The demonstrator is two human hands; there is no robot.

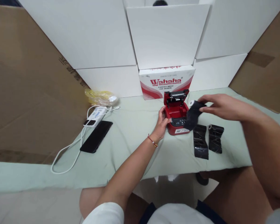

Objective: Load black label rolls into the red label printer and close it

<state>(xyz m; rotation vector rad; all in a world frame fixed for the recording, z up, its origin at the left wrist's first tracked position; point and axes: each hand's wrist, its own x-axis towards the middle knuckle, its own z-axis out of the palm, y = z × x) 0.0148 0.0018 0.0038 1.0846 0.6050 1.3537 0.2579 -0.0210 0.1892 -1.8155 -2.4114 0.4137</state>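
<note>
A red label printer [176, 114] with a black panel stands on the cloth, its lid tilted up and its inside bare. My left hand [161, 124] grips the printer's left side, thumb on the front edge by the panel. Between the thumb and fingers of my right hand [216, 105] is a black ribbon roll [194, 114] with a white core, its loose end hanging down over the printer's right front corner. Two more black rolls lie on the cloth to the right: one partly unrolled roll [200, 141] and another roll [216, 138] beside it.
Behind the printer stands a white and red Wahaha carton [167, 81]. On the left lie a black phone [96, 137], a white power strip [96, 116] with a looping cable [67, 147], and a yellowish plastic bag [101, 98]. Cardboard panels [35, 93] flank the table [135, 133].
</note>
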